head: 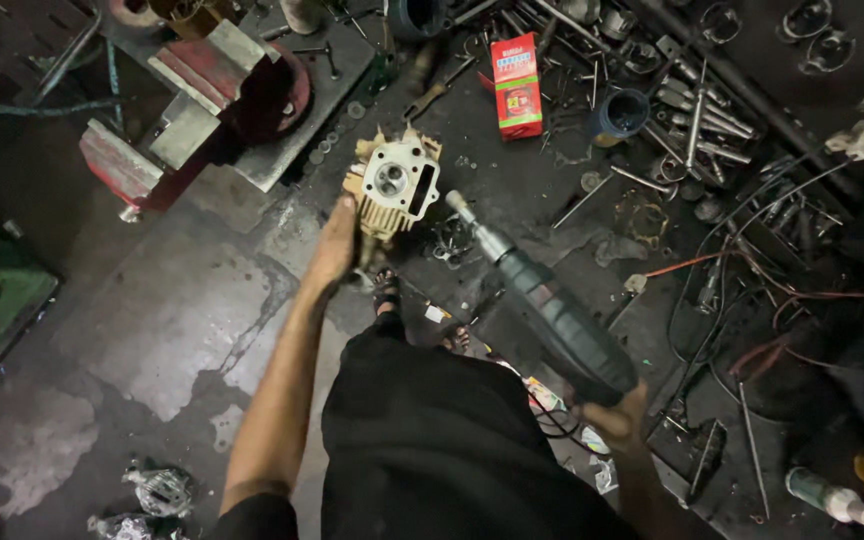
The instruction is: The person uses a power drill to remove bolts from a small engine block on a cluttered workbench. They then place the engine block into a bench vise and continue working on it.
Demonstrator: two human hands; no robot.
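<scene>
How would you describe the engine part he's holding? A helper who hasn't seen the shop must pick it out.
Start at the red vise at upper left, then look right to the left hand raised over the floor. It holds the cylinder head, a pale tan finned metal block with a round bore in its face. The scattered tools around it are thin, dark and steel-coloured.

workshop | red bench vise (207, 95) | scattered metal tools (697, 115) | oily floor (167, 320)
</scene>
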